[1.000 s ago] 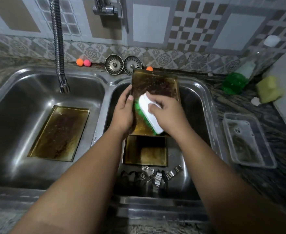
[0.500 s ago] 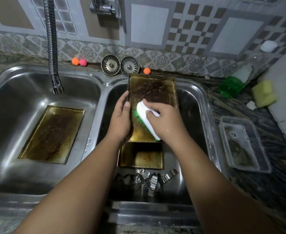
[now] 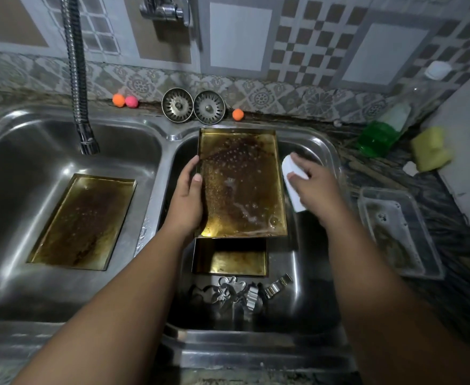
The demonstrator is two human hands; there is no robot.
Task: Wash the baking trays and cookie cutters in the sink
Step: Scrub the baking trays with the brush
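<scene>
A greasy baking tray (image 3: 242, 184) is held tilted over the right basin of the sink (image 3: 165, 162), its left edge gripped by the left hand (image 3: 189, 195). A white brush (image 3: 293, 176) is clasped in the right hand (image 3: 315, 190), just beside the tray's right rim. A smaller tray (image 3: 236, 259) and cookie cutters (image 3: 242, 293) are seen below it. A third tray (image 3: 81, 223) lies in the left basin, near the hose tap (image 3: 75, 73). A clear container (image 3: 400, 232) is set on the counter at the right.

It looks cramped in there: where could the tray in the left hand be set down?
Best bare room is the left basin's floor, behind its lying tray under the faucet spout, and along its front wall. The right basin is crowded: the held tray, a small tray and cookie cutters fill its middle and front.
</scene>
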